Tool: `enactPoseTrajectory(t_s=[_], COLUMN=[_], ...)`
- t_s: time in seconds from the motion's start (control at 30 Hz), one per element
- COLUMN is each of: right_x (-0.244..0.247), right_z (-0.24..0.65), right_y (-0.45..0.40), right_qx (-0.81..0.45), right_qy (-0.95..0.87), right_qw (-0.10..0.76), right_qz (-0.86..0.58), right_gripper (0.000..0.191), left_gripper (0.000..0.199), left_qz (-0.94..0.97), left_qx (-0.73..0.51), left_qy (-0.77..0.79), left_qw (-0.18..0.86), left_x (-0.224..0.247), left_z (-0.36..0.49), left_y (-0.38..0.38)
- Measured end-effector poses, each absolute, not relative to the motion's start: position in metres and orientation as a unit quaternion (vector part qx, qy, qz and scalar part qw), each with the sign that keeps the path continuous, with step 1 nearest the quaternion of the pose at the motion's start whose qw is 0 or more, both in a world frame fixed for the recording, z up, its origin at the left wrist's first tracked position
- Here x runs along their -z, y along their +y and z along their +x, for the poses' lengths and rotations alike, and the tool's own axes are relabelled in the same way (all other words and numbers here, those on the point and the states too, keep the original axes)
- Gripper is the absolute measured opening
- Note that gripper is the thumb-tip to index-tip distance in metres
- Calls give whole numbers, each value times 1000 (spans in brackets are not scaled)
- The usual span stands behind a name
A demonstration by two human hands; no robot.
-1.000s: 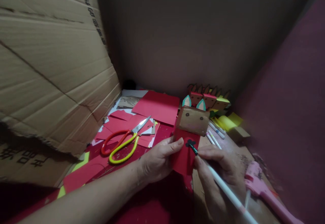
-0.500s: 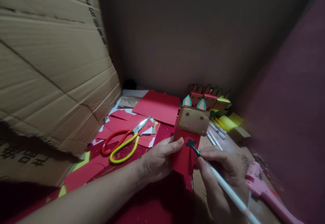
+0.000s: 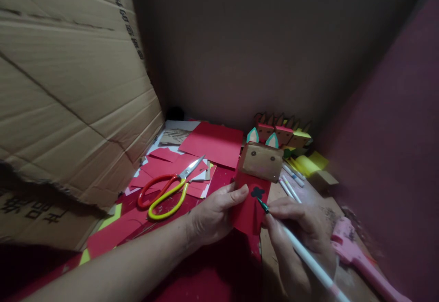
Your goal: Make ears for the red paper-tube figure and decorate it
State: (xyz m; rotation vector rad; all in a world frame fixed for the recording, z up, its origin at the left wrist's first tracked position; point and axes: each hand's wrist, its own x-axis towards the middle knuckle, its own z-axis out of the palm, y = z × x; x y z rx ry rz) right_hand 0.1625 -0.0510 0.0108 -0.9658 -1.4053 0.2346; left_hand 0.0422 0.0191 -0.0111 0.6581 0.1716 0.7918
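My left hand (image 3: 219,213) grips a paper-and-cardboard animal figure (image 3: 261,161) from its left side, the thumb lying on the front. The figure has a brown box head with two dot eyes, teal-edged ears and a red paper body. On that body is a dark flower-shaped mark (image 3: 257,193). My right hand (image 3: 302,242) is closed round a white marker pen (image 3: 305,251) with a dark green tip end. The pen's point is at the lower edge of the flower mark; I cannot tell whether it touches.
Scissors (image 3: 168,197) with red and yellow handles lie on red paper pieces (image 3: 163,155) at left. Similar figures (image 3: 283,133) stand at the back. Loose markers (image 3: 293,176), yellow paper (image 3: 308,164) and a pink glue gun (image 3: 356,251) are at right. A cardboard panel (image 3: 68,87) rises on the left.
The flower mark has become fuller at its lower part. The pen tip has shifted slightly down. My left hand and the figure have stayed nearly still.
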Motion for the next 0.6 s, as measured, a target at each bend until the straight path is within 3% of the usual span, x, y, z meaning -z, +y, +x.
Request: enactPoseTrajectory(t_s=[0.6], right_x=[-11], right_z=[162], right_y=[-52], right_qx=[-102], right_qy=[-635], right_qw=[627], right_qz=[-439], right_gripper=[19], left_gripper=[27], left_qz=[311], left_qx=[-377], left_qy=[88], left_qw=[868], left_x=[12], left_z=[42], left_y=[18])
